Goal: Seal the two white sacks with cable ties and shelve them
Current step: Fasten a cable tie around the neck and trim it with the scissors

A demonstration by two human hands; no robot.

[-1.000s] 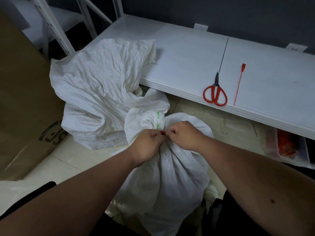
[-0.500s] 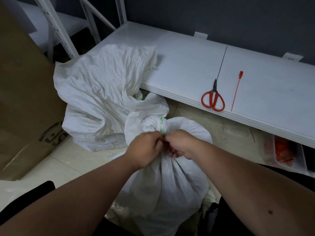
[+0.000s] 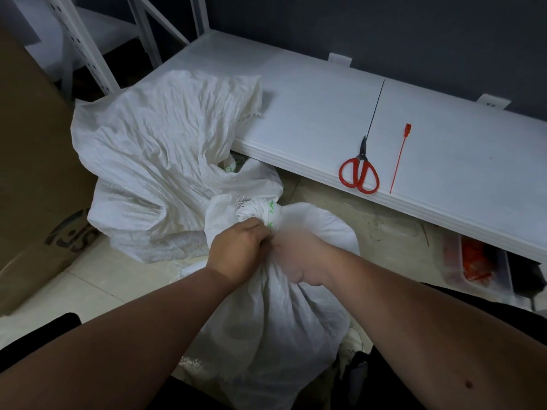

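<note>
- The step in hand looks like cinching a tie round the gathered neck of the near sack (image 3: pixel 281 315), which stands on the floor between the person's forearms, below the front edge of the white shelf (image 3: pixel 310 119).
- To do it well, I judge the neck should stay bunched tight while the tie is drawn — any slack in the gather and the loop would close loose. The tie itself is hidden under the fingers, so whether it is threaded or pulled snug cannot be told.
- The left hand (image 3: pixel 236 253) is curled round the twisted neck just under its tuft, knuckles up, gripping the cloth firmly.
- The right hand (image 3: pixel 299 255) meets it from the other side, touching it at the fingertips; it is blurred, its fingers folded in against the neck, clutching sack cloth — whether they also pinch a tie tail I cannot tell.
- Both forearms reach in from below and converge at the neck, wrists roughly level.
- The second sack (image 3: pixel 165 161) lies slumped and open-mouthed behind the first, leaning on the shelf edge, not yet sealed.
- A spare red cable tie (image 3: pixel 399 158) lies on the shelf just beside the red-handled scissors (image 3: pixel 359 173), well apart from both hands — ready for that second sack.
</note>
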